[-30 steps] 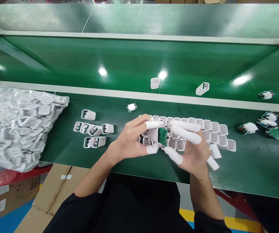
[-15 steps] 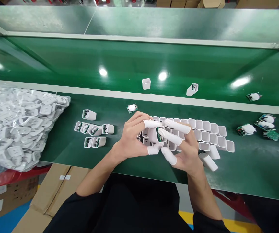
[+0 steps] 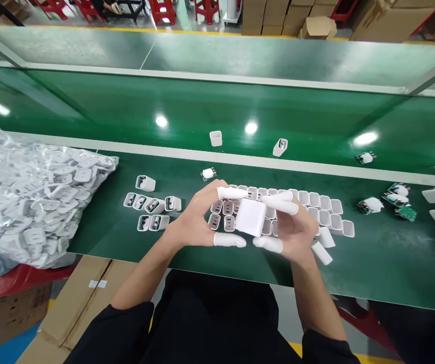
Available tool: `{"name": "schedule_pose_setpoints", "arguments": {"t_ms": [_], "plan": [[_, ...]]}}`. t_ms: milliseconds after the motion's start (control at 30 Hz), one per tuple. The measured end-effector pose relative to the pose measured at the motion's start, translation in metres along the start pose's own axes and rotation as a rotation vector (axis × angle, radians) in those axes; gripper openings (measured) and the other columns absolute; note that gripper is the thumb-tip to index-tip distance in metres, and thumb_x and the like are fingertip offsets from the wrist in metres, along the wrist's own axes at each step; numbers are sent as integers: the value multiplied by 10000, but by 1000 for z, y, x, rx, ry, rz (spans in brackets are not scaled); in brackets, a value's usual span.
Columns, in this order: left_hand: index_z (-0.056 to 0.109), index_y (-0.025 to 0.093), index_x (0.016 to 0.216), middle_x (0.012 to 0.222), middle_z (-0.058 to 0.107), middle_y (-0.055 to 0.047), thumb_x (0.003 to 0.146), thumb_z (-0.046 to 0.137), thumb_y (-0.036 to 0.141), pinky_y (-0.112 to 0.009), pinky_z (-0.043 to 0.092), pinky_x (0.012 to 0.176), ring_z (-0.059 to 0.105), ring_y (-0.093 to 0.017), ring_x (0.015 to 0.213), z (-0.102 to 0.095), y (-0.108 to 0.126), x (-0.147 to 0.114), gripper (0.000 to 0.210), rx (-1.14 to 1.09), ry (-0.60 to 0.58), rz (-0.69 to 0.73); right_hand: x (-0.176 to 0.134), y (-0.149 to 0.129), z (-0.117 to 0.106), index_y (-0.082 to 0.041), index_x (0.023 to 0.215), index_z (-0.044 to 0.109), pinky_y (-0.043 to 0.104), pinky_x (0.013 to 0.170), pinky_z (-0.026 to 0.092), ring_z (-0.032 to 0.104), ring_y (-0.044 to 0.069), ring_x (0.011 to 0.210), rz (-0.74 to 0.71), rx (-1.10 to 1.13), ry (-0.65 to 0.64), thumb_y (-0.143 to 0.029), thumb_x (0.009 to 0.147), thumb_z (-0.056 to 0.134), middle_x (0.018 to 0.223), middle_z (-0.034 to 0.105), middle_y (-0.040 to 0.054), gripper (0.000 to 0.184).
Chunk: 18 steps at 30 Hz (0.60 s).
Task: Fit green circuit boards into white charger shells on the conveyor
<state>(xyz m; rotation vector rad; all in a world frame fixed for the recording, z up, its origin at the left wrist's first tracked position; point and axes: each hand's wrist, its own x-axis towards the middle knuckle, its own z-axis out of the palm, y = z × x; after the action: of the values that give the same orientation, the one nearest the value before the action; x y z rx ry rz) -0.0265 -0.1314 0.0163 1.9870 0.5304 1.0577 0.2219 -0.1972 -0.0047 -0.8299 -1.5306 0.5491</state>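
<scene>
A white charger housing (image 3: 251, 217) is between my hands, a plain flat face toward me; its open end does not show. My right hand (image 3: 295, 227), in white finger cots, grips it with fingertips at its upper right edge and thumb near its lower edge. My left hand (image 3: 198, 217), also in finger cots, is open at its left side, index finger and thumb wide apart; whether the fingertips touch it I cannot tell. Beneath and beyond lie rows of open white housings (image 3: 325, 220), some with slots visible inside.
On the left are housings with circuit boards inside (image 3: 155, 205) and a clear bag of white plastic parts (image 3: 46, 202). A loose circuit board (image 3: 208, 174) lies behind my left hand. More boards (image 3: 371, 205) are on the right. Two housings (image 3: 320, 252) lie tipped beside the rows.
The charger housing has turned so that its flat face shows instead of the open end with the board. My left fingers have spread away from it. The camera view has shifted slightly.
</scene>
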Motion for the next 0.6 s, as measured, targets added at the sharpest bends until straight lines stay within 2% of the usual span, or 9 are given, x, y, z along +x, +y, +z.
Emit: {"name": "schedule_pose_setpoints", "arguments": {"t_ms": [133,300,400,500,600], "plan": [[814,266,1301,1059,793,-52,782,1088,539,-354,629,779,747,-215,898,5,-3,2,647,-172,101,-45,9,0,11,-416,1388,868,492,822,695,745,285,974,221,260,29,-564,847,1035,1078,797,60,585],[798,239,1154,1069,809,-41,658,1155,509,-329,714,877,817,-201,930,23,0,-2,668,-443,348,-149,19,-3,31,-372,1250,903,495,922,703,752,259,937,415,391,86,-751,789,1010,1055,790,49,606],[787,247,1126,1061,829,-30,619,1180,435,-318,727,870,839,-198,919,30,6,-4,668,-583,458,-201,25,-9,40,-335,1184,891,489,920,700,757,265,913,466,394,83,-788,791,989,944,773,34,606],[807,241,1162,1064,847,-48,635,1171,437,-335,731,874,853,-220,937,34,13,-5,669,-666,500,-281,31,-14,45,-324,1158,879,450,841,693,735,244,828,492,403,90,-773,786,1001,872,751,17,595],[829,235,1185,1113,864,-70,640,1167,450,-341,725,925,860,-229,993,37,19,-5,676,-706,565,-355,37,-16,49,-323,1176,887,434,833,692,733,237,827,505,415,94,-752,795,1007,872,757,16,587]]}}
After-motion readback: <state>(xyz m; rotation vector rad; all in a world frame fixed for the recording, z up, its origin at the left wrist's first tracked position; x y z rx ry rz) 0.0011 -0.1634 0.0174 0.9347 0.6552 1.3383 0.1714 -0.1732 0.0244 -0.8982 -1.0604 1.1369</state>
